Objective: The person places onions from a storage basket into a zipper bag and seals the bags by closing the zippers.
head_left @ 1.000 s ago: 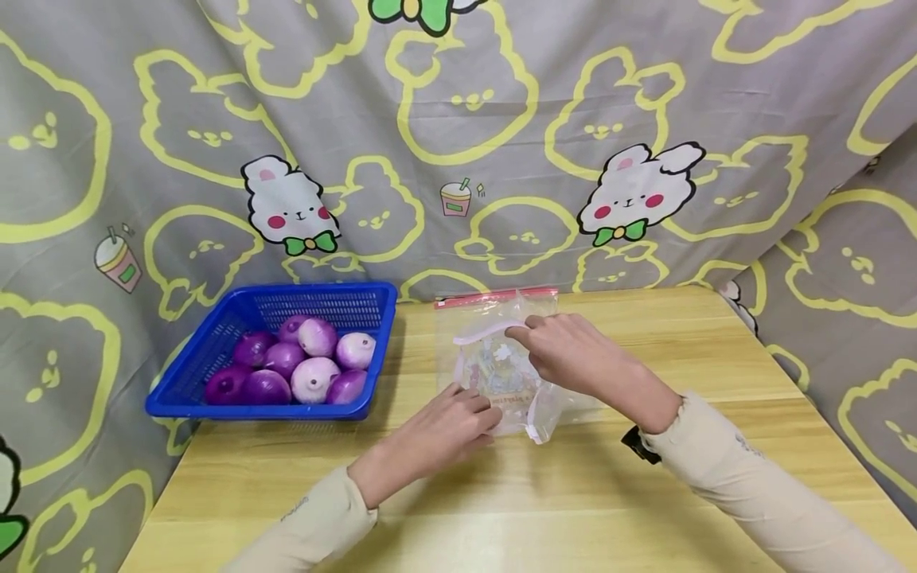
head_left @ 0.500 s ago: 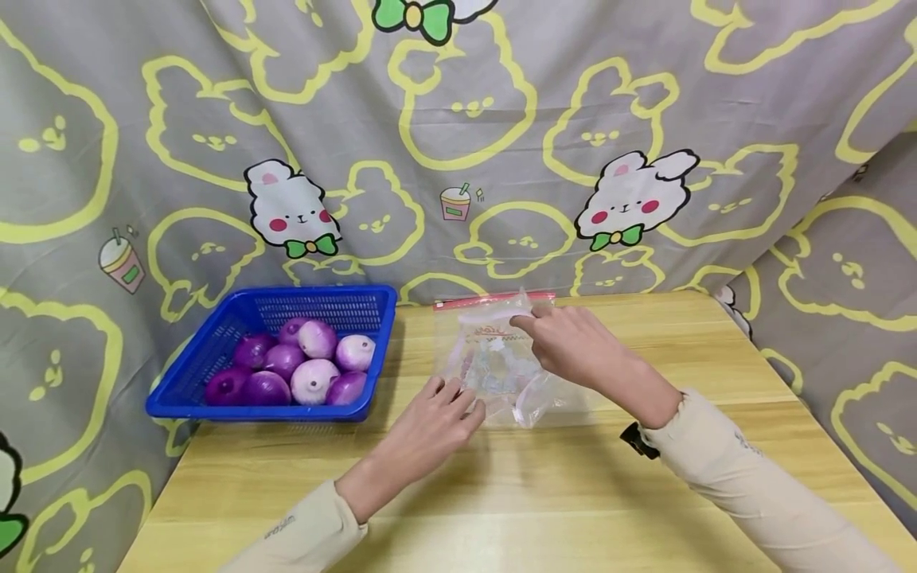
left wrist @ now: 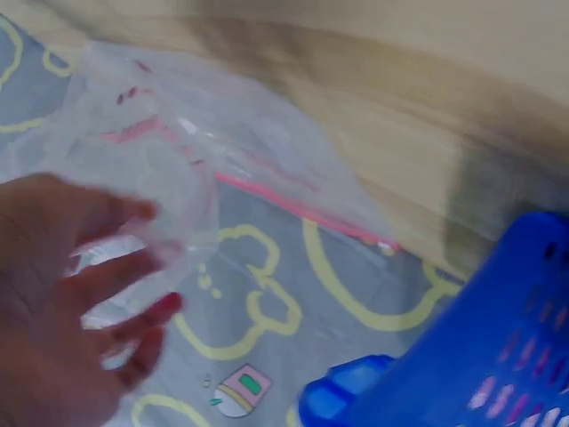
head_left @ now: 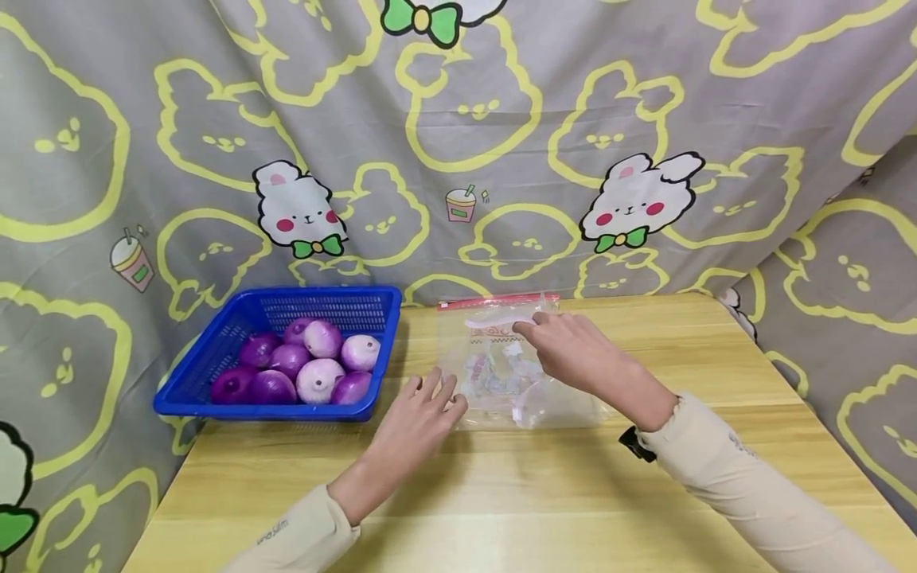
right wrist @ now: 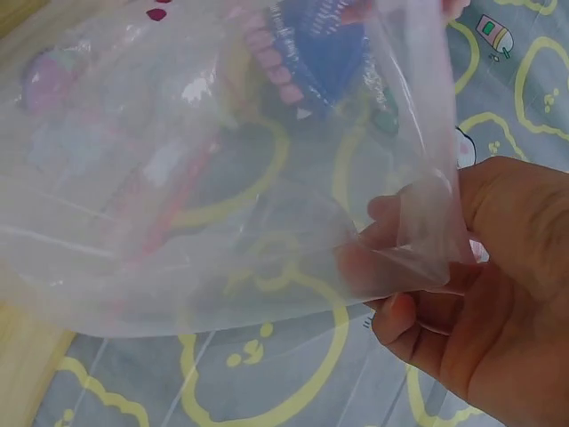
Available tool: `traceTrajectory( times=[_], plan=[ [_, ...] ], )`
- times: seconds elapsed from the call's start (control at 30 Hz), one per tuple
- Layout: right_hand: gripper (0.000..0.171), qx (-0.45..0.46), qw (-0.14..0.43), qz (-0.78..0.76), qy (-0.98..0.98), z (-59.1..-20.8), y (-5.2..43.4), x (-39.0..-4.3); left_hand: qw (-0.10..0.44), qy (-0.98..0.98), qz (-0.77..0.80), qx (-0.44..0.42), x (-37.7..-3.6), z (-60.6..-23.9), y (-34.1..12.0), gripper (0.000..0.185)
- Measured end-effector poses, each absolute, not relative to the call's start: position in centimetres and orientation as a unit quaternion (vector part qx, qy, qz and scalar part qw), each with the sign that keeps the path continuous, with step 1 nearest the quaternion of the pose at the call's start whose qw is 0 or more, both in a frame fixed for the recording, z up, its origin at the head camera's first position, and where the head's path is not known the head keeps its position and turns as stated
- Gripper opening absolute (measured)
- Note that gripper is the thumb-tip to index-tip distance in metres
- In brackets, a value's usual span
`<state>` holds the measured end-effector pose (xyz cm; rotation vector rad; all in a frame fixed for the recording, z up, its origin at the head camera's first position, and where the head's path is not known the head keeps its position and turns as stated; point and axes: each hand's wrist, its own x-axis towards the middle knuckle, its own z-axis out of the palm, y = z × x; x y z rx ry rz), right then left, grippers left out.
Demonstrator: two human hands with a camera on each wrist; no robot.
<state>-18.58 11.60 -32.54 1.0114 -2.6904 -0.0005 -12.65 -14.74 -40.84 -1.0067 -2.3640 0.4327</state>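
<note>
On the table | right hand (head_left: 573,354) pinches plastic bag (head_left: 501,374) | left hand (head_left: 423,414) spread just beside it

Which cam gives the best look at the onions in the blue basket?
Head view. It shows the whole blue basket from above with the purple onions piled inside, unobstructed. The left wrist view catches only a blurred corner of the basket, no clear onions. The right wrist view shows just a blue patch through the clear plastic bag.

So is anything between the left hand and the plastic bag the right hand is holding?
Nothing visible. The left hand hovers over bare table beside the clear plastic bag, which the right hand pinches. The blue basket of onions sits off to the side.
</note>
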Motion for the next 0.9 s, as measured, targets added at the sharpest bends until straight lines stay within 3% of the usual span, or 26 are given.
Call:
traceTrajectory(
  times=[0.2,0.4,0.53,0.7,0.9],
  plan=[
    [0.028,0.376,0.14,0.056,-0.914,-32.6,12.0,-18.8,0.277,-0.873,0.1,-0.39,-12.8,-40.8,-15.3,0.017],
    [0.023,0.435,0.17,0.116,-0.877,-32.8,12.9,-19.0,0.238,-0.89,0.058,-0.384,-13.2,-41.3,-16.1,0.032],
    [0.033,0.421,0.175,0.11,-0.883,-33.0,13.5,-19.3,0.217,-0.898,0.045,-0.38,-13.1,-41.8,-16.3,0.032],
    [0.048,0.409,0.107,0.146,-0.894,-33.0,13.5,-19.3,0.202,-0.909,0.036,-0.364,-12.8,-41.9,-15.9,0.027],
    [0.083,0.408,0.022,0.178,-0.895,-32.6,13.3,-18.6,0.196,-0.918,0.022,-0.345,-12.8,-42.0,-15.6,0.018]
  ],
)
